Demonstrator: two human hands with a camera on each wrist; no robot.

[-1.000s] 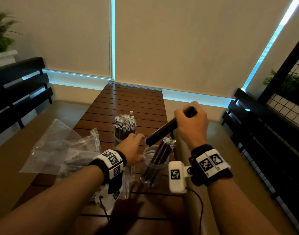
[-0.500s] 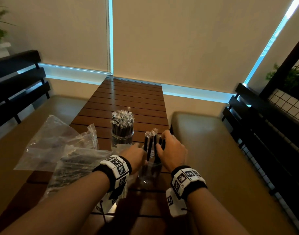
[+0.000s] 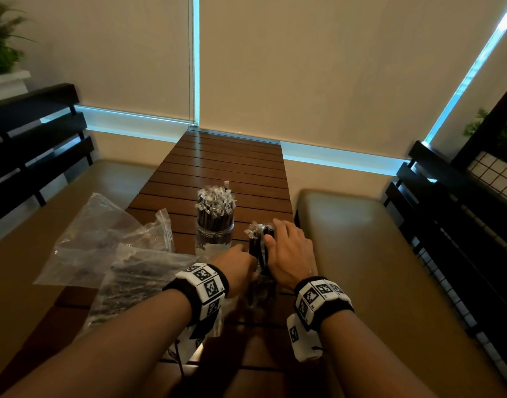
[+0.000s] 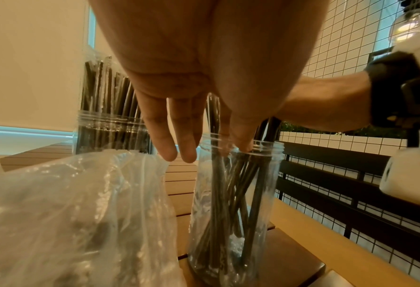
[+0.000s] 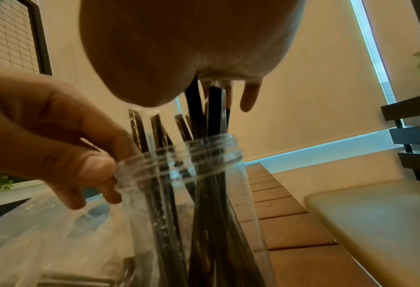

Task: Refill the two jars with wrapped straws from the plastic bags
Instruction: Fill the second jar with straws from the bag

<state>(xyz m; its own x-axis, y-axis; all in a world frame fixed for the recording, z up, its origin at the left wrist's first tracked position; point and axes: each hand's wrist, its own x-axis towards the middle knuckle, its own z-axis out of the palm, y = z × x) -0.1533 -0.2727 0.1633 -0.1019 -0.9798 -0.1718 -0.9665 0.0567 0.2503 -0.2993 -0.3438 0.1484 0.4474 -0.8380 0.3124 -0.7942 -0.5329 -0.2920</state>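
Head view: both forearms reach forward over the slatted wooden tabletop and meet at the near jar, a clear plastic container standing upright and partly filled with dark wrapped straws. The left hand comes in from the left, palm down; in the right wrist view its thumb and fingers pinch the jar's threaded rim. The right hand arches over the jar mouth, fingers pointing down around the straw tops; whether they grip the straws or merely touch them cannot be told. The far jar, packed full of straws with crinkled wrapper ends, stands just beyond on the tabletop. Two clear plastic bags lie to the left, the nearer one just beside the near jar and holding dark straws. Each wrist carries a black band with patterned white markers.
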